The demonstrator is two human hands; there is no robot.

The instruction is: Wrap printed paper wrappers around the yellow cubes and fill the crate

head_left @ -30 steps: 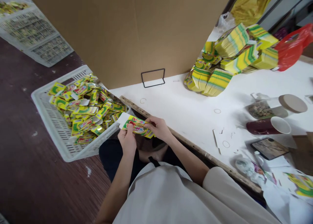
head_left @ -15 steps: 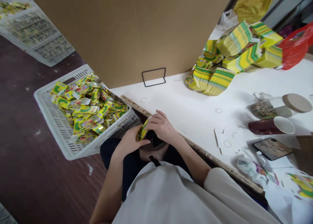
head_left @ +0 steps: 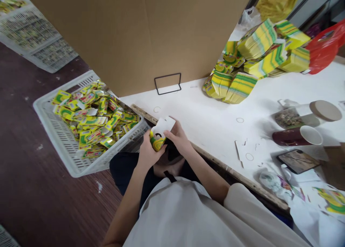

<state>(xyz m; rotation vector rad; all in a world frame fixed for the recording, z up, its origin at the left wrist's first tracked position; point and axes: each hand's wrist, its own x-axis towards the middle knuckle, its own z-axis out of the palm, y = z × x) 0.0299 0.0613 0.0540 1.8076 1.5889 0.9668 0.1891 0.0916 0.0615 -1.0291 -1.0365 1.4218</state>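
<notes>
Above my lap, close to the table's edge, both hands are on a small yellow and green cardboard box (head_left: 157, 142). My left hand (head_left: 146, 153) is closed around its lower left side. With its thumb on the white inner face of the raised flap, my right hand (head_left: 179, 138) grips the box's upper right; its other fingers are mostly hidden behind the flap. A dark round gap shows beside the flap. To the left, a white plastic crate (head_left: 58, 139) holds many similar yellow-green boxes (head_left: 97, 123), lying loose.
A large cardboard sheet (head_left: 140, 42) stands behind a black wire frame (head_left: 168, 84) on the white table (head_left: 210, 128). Stacks of flat yellow-green cartons (head_left: 242, 87) lie at the back right. A jar (head_left: 293, 118), a maroon cup (head_left: 287, 136) and a phone (head_left: 298, 161) are on the right.
The box has turned in my hands, and its white flap now stands up in view. My right hand has shifted lower, its thumb now against the flap.
</notes>
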